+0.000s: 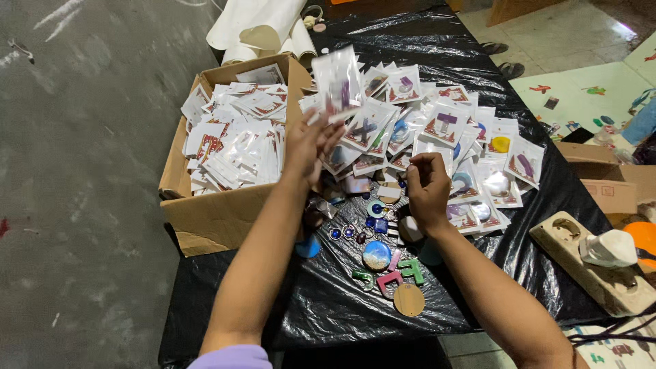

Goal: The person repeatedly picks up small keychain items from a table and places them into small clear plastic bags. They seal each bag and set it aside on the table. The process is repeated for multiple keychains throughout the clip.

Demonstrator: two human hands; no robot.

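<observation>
Our left hand (309, 142) is raised with its fingers nearly straight and pinched at the tips on a small clear plastic packet with a purple piece inside (337, 80), which stands up above the heap, blurred. Our right hand (426, 188) is curled, thumb and forefinger brought close together at its eleven o'clock edge over the table; we cannot tell whether anything sits between them, as the spot is too small and dark. At twelve o'clock from that hand spreads a heap of clear plastic packets with white cards and coloured pieces (437, 130), running on to its three o'clock. At six o'clock from the right hand lie loose bits on the black plastic sheet (328, 307): a round blue-and-tan disc (376, 255), a green angular letter-like piece (412, 268), a pink angular piece (390, 279) and a plain round tan disc (408, 300), close together. At nine o'clock from the left hand stands an open brown cardboard box (212, 219) filled with more white-carded packets (236, 137). Far out at four o'clock from the right hand a cream-coloured power strip (567, 249) lies on the sheet with a white plug block (610, 247) on it.
</observation>
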